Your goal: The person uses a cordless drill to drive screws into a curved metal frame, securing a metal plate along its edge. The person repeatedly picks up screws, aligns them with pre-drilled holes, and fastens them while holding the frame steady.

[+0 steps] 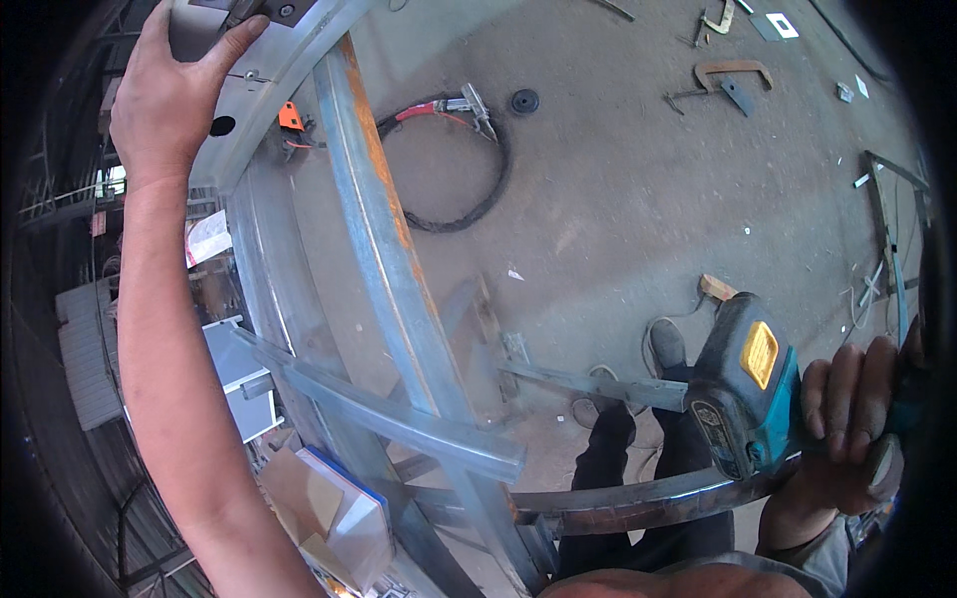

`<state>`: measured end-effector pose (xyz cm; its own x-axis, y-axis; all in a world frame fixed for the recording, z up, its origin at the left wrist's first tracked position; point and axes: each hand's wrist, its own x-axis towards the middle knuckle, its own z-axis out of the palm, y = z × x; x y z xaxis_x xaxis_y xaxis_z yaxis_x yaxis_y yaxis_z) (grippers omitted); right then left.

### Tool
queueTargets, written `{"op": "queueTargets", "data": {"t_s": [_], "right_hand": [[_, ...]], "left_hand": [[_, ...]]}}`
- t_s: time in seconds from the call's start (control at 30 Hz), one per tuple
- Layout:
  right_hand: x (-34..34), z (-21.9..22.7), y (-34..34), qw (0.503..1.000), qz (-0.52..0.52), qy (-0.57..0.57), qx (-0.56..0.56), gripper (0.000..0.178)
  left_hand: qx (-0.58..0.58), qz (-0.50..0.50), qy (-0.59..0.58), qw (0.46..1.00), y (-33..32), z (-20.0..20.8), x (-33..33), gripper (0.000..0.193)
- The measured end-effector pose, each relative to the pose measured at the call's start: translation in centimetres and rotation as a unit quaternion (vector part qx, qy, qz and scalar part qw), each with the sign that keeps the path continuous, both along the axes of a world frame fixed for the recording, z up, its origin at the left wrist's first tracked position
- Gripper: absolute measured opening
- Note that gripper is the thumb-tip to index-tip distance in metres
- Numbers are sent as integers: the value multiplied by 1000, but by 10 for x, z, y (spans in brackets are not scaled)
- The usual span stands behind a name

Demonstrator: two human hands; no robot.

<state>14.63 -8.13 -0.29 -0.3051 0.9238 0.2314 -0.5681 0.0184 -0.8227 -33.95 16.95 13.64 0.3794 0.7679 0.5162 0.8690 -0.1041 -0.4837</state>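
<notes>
At the upper left, my left hand (164, 105) reaches to a light metal frame with its thumb and fingers curled round a grey metal piece (194, 32). A dark part lies by the thumb, and some fingertips run out of view. At the lower right, my right hand (847, 409) wraps its fingers round the grip of a teal and black cordless power tool (738, 389) with a yellow battery latch. The tool's battery end faces left, while its working end is hidden in the dark rim. Below the tool runs a curved metal bar (638, 508).
Steel frame members (374, 239) cross the middle, with a short square tube (399, 419) lying across them. On the floor are a coiled cable (503, 179) with a metal clamp end, a black disc (524, 102) and a C-clamp (733, 68). An open carton (319, 498) stands at lower left.
</notes>
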Motion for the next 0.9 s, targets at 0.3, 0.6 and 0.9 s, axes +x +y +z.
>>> {"op": "queueTargets", "data": {"t_s": [0.3,0.6,0.9], "right_hand": [[-11,13,3,989,21,-32,-142,50],[-49,15,-6,976,-79,-85,-186,76],[-66,28,5,972,-55,-176,-143,64]], "left_hand": [[4,28,-33,999,-3,-3,5,89],[-70,-19,-131,989,6,15,-4,75],[-77,-16,-195,978,1,8,2,74]]}}
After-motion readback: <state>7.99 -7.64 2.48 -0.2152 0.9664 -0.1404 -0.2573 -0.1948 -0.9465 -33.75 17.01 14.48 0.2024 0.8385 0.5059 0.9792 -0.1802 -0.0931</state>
